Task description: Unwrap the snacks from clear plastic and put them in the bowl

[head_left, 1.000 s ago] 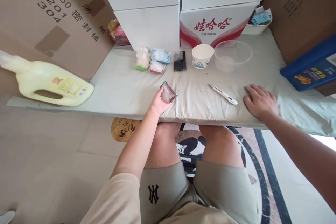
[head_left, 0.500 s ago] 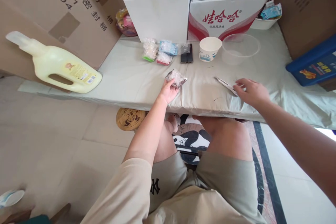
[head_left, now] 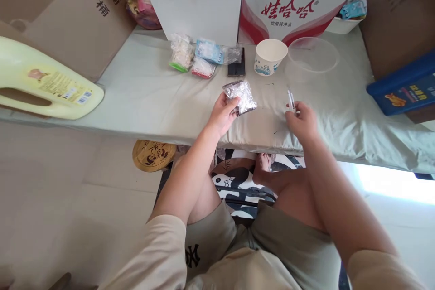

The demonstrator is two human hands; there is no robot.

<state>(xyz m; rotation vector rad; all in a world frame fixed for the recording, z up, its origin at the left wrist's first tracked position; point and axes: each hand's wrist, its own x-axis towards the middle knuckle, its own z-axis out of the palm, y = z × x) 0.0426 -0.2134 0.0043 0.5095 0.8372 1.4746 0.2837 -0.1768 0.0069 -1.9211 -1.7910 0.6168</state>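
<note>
My left hand [head_left: 224, 115] is closed on a small packet [head_left: 242, 99] in crinkled clear plastic with dark edges, held over the cloth-covered table. To its right my right hand [head_left: 303, 122] grips a slim silver-white tool [head_left: 291, 99] that points away from me; it looks like a narrow knife or tweezers, its kind unclear. Beyond the packet lie several plastic-wrapped bundles, among them a blue one [head_left: 209, 50], a red-edged one [head_left: 203, 68] and a green-edged one [head_left: 181, 54]. Next to them is a dark phone [head_left: 236, 67], partly under clear film.
A paper cup [head_left: 271, 56] and a clear plastic bowl [head_left: 313, 56] stand beyond my right hand. White boxes [head_left: 292, 13] line the back. A yellow jug [head_left: 50, 81] lies at left, and a blue container [head_left: 401, 86] stands at right on the green cloth [head_left: 136, 95].
My right hand has picked the slim tool up off the cloth and moved left with it. My left hand has shifted slightly right with the packet, and the view has moved closer.
</note>
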